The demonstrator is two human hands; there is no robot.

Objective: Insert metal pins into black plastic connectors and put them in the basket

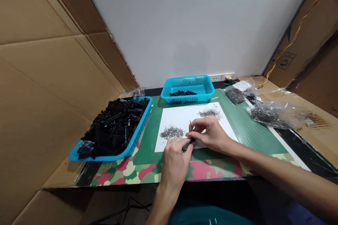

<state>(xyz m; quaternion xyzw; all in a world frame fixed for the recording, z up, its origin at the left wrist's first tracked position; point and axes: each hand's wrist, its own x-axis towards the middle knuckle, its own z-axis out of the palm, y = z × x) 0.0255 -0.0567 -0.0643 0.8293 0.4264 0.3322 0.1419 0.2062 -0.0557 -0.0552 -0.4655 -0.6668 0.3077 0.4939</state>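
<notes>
My left hand is closed, its thumb and fingers pinching a small black plastic piece over the near edge of the white sheet. Close against it, my right hand is closed on a thin metal tool that looks like tweezers, one end sticking up past the fingers. My fingers hide most of the black piece and the tool's lower end. One pile of small metal parts lies just beyond my left hand. Another metal pile sits behind my right hand.
A blue basket heaped with black pieces stands at left. At the back, another blue basket holds several black pieces. Clear bags of metal parts lie on the right. Cardboard walls flank the green mat.
</notes>
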